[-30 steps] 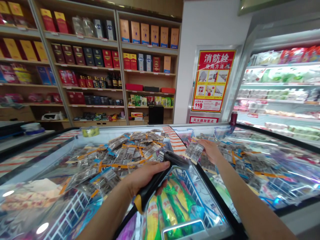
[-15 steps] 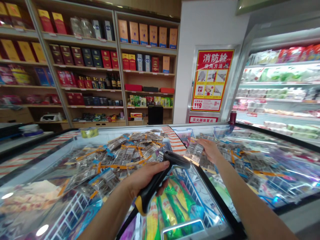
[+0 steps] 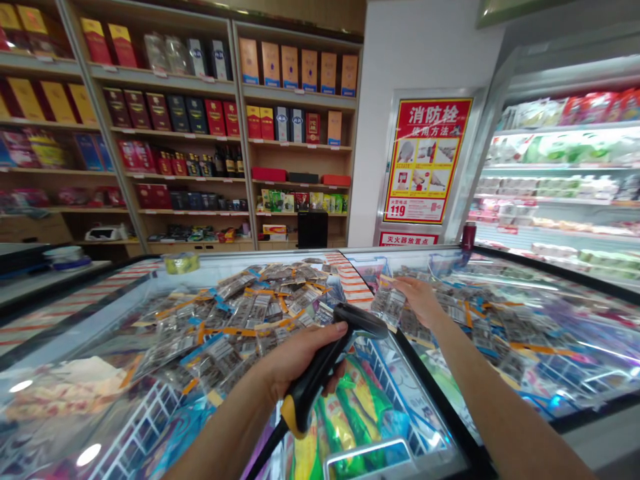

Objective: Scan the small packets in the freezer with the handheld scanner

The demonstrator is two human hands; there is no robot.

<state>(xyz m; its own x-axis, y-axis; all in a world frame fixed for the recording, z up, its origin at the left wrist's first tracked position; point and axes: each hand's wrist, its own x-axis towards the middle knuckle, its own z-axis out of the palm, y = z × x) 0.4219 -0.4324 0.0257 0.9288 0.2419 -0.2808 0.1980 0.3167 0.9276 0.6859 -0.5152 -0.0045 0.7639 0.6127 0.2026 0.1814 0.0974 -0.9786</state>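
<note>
My left hand [image 3: 305, 353] is wrapped round the grip of a black and yellow handheld barcode scanner [image 3: 323, 363], its head pointing forward and its cable trailing down. Ahead and to the right, my right hand [image 3: 417, 297] pinches a small clear packet [image 3: 388, 303] with dark contents and an orange top edge. The packet hangs just past the scanner's head. Many similar packets [image 3: 255, 310] lie heaped on the freezer's glass to the left, and another pile [image 3: 500, 327] spreads out on the right. Fingertips of my right hand are partly hidden behind the packet.
Below the glass, green and yellow corn bags [image 3: 353, 417] sit in a white wire basket [image 3: 145, 427]. A roll of yellowish tape [image 3: 181, 263] stands on the far left of the freezer. Boxed goods fill the shelves [image 3: 300, 93] behind; a lit refrigerated case [image 3: 560, 167] is at right.
The scanner and my left hand sit slightly further right in view. The view itself has shifted a little; my right hand still holds the packet.
</note>
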